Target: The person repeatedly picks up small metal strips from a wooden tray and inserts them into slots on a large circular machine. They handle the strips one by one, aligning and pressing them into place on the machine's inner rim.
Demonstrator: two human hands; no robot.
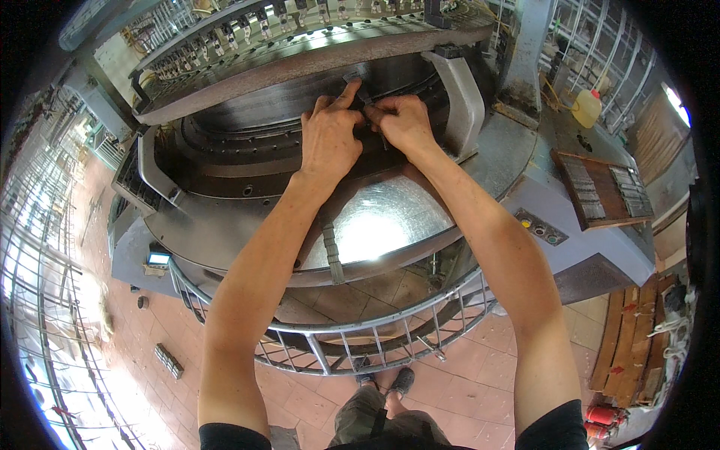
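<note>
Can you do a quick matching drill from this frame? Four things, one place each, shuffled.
Things:
1. yellow jug
2. wooden tray
3. metal guard rail
4. left hand

Places:
A. curving low around the machine's base
B. on the dark ring, index finger pointing up
C. far right, on the grey ledge behind the tray
D. right of the machine, holding rows of small metal parts

Pairs: 1-C, 2-D, 3-A, 4-B

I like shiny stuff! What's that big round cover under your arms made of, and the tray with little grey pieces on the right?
The round cover looks like bare sheet metal: silvery, with bright glare. The tray looks like brown wood, matt, with plank edges.
</note>
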